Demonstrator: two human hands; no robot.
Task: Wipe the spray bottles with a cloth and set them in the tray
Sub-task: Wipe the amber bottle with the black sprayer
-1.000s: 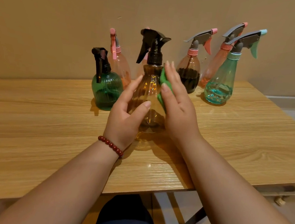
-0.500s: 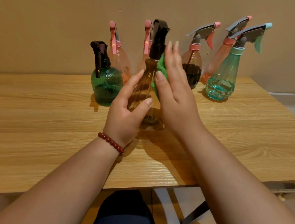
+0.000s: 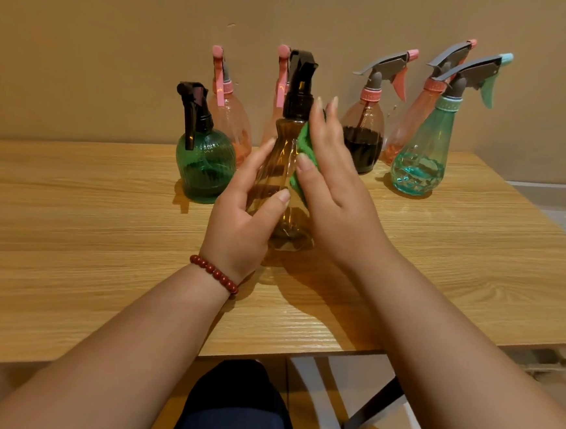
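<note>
Left hand [image 3: 240,226] grips amber bottle [image 3: 281,153] at frame centre; right hand [image 3: 339,191], fingers straight, presses green cloth [image 3: 303,146] against it. Right of centre, pink-collared bottle [image 3: 363,126] holds dark liquid.

Warm, fairly dim indoor light, approx. from upper right. Soft shadows on table [image 3: 70,231] left of green bottle [image 3: 203,171] & below amber bottle [image 3: 282,139]. Edges bend w/ wide-angle lens; detail slightly soft.
</note>
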